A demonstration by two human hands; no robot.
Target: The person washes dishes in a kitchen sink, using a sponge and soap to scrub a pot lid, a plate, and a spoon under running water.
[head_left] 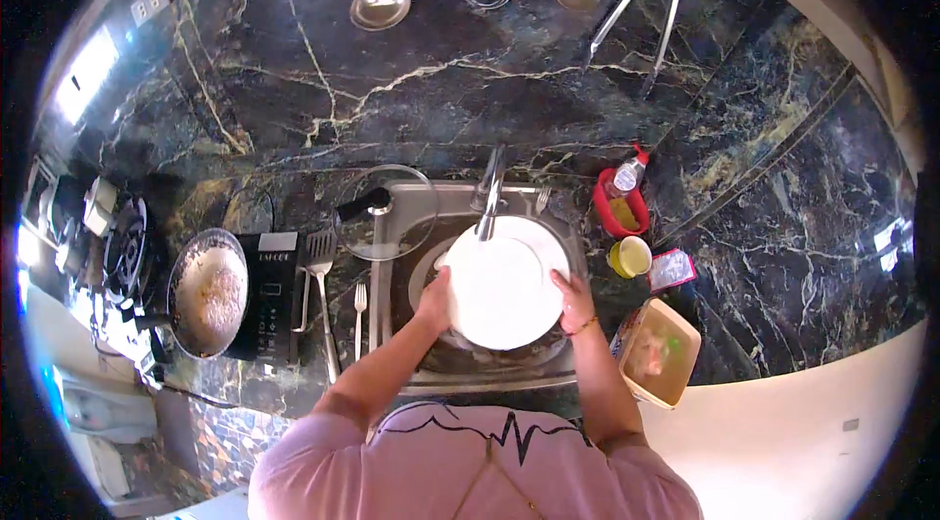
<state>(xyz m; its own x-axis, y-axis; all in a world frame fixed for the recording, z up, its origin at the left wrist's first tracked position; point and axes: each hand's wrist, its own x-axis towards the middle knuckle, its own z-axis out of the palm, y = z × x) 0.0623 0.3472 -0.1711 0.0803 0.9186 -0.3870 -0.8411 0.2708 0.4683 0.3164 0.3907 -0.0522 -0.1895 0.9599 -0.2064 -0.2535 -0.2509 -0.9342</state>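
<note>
A white plate (505, 283) is held between my two hands over the sink (470, 385), just under the faucet (491, 197). My left hand (435, 299) grips its left edge, and my right hand (576, 303) grips the right edge with the thumb over the rim. The faucet's tip overlaps the plate's far edge; whether water runs cannot be made out. Behind the plate to the left, a glass lid (401, 226) with a black knob rests across the sink's corner. Part of another light-coloured round dish shows in the basin beneath the plate.
Left of the sink are a fork (359, 309), a slotted turner (321, 260) and a frying pan (209, 293) on a black cooktop (276, 305). At right stand a red caddy (615, 214), a yellow cup (630, 257) and a tub (662, 354) with food scraps. Utensils hang above, including a ladle (380, 5).
</note>
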